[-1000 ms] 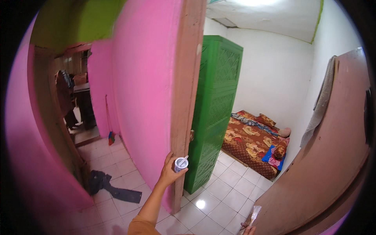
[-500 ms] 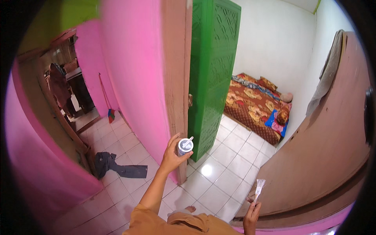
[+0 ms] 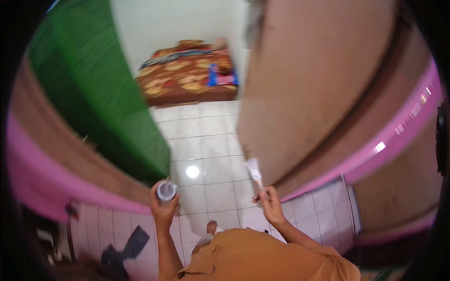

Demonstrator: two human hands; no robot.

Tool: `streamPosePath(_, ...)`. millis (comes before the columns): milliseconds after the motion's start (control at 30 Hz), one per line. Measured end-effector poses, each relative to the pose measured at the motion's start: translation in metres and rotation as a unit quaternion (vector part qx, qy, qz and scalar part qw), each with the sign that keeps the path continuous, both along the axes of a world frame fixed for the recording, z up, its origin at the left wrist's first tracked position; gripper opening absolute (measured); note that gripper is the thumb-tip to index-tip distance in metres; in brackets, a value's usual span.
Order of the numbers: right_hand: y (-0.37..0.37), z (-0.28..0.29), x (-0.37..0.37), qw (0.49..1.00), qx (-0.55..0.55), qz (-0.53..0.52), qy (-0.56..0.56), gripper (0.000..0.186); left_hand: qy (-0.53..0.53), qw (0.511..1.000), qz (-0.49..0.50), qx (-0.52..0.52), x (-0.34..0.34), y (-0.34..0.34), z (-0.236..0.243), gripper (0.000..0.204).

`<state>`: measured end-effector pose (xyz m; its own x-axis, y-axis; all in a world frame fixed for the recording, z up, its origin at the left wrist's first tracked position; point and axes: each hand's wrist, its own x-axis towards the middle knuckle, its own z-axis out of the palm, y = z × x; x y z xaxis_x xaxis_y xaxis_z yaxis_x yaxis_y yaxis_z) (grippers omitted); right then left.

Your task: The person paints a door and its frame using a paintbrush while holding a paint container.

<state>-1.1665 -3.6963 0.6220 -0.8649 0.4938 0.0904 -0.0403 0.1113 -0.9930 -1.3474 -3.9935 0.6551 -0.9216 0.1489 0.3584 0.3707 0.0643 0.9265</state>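
In my left hand (image 3: 162, 210) is a small round tub (image 3: 166, 190), its fingers wrapped round the sides. A pale stick or spoon lies across the tub's top; blur hides whether there is a lid. My right hand (image 3: 272, 206) grips the handle of a paintbrush (image 3: 254, 170), its whitish bristles pointing up and away from me. Just beyond the brush stands a brown door panel (image 3: 318, 75). To the left of the tub is a green door (image 3: 93, 93) with a raised pattern.
A low mattress with a brown flowered cover (image 3: 183, 84) lies against the far white wall. White tiles (image 3: 206, 164) cover the floor. Dark trousers (image 3: 136, 241) lie at the lower left. Pink wall (image 3: 33, 159) and brown frame (image 3: 112, 180) edge the doorway.
My view has swung right, so the doorway is now centred and the green door is at left. My right hand has risen with the paintbrush, close to the brown panel. Both hands keep their holds.
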Motion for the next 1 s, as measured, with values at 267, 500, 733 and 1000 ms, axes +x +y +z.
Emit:
streamPosePath(267, 0.007, 0.029, 0.014, 0.983, 0.013, -0.181, -0.039, 0.029, -0.051, 0.981, -0.189, 0.003, -0.011, 0.062, -0.047, 0.061)
streamPosePath(500, 0.038, 0.064, 0.063, 0.944, 0.128, -0.303, 0.015, 0.036, -0.061, 0.946, -0.317, -0.016, 0.017, 0.119, -0.046, 0.06)
streamPosePath(733, 0.044, 0.088, 0.091, 0.914, 0.184, -0.358, 0.049, 0.037, -0.06, 0.913, -0.403, -0.005, 0.01, 0.141, -0.064, 0.063)
streamPosePath(1000, 0.034, 0.133, 0.1, 0.875, 0.2, -0.429, 0.103, 0.031, -0.022, 0.879, -0.473, -0.055, 0.002, 0.155, -0.041, 0.053)
